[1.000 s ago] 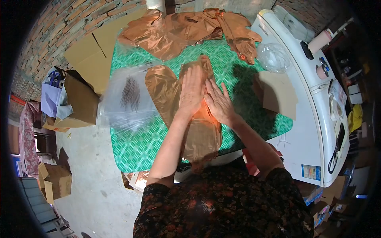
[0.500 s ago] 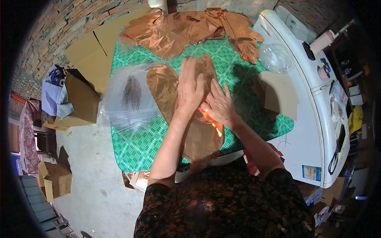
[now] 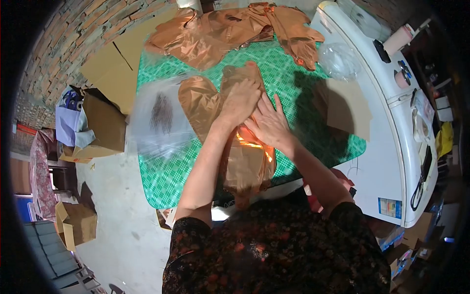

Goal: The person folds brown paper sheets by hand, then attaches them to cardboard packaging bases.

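A flat, copper-coloured foil balloon [image 3: 247,169] lies on the green checked tablecloth [image 3: 169,181], one rounded lobe spreading left and its lower end reaching the front edge near my body. My left hand [image 3: 241,102] rests on the balloon's upper part, palm down, fingers lying flat and slightly bent. Just to the right, my right hand [image 3: 271,126] presses on the foil near its right edge, fingers spread and thumb towards the left hand. Bright reflections show on the foil below the hands. Neither hand grips anything.
More crumpled copper foil balloons [image 3: 210,46] lie along the table's back. Clear plastic sheets [image 3: 156,132] with a dark patch are at left. A clear plastic bundle [image 3: 339,61] and cardboard [image 3: 345,110] sit right, beside a white fridge [image 3: 377,161] lying down. An open carton [image 3: 103,122] stands left.
My left hand has slid slightly down and right across the balloon, and its fingers are more bent. My right hand remains spread on the foil. The view has shifted slightly.
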Demonstrator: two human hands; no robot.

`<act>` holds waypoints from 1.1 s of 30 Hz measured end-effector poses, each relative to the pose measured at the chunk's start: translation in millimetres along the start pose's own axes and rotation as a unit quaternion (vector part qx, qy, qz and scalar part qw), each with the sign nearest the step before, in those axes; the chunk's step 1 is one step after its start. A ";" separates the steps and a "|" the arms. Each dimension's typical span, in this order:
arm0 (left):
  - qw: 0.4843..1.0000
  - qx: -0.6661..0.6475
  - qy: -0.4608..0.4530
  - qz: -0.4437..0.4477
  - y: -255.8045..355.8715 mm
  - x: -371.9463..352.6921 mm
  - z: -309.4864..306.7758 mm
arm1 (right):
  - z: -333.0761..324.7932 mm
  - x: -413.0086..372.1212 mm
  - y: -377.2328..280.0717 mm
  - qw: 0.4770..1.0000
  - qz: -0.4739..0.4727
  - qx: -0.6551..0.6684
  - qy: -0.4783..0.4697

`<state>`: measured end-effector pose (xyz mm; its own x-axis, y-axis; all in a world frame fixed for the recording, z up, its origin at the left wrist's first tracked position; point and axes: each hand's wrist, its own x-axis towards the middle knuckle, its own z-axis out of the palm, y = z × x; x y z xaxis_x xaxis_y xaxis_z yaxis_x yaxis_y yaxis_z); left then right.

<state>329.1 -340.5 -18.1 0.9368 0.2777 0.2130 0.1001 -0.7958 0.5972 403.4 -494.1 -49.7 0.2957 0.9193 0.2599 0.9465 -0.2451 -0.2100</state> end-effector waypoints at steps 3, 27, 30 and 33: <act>0.999 -0.035 0.017 -0.013 -15.8 1.1 14.2 | 4.2 -0.8 2.7 1.000 -0.008 0.000 0.003; 0.979 0.109 0.142 0.099 -22.7 -2.5 32.4 | -62.9 -65.5 0.4 0.974 -0.091 0.153 0.141; 0.989 0.086 0.101 0.060 -5.8 -3.3 18.3 | -40.7 -23.8 22.6 0.984 -0.091 0.009 0.154; 0.989 0.093 0.102 0.054 -15.8 -3.3 25.2 | -23.3 -14.7 33.3 0.987 -0.086 -0.040 0.130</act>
<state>333.0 -342.3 -47.7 0.8605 0.2737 0.4298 0.0812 -0.9064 0.4146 433.7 -522.9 -38.6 0.1424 0.8419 0.5204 0.9898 -0.1250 -0.0687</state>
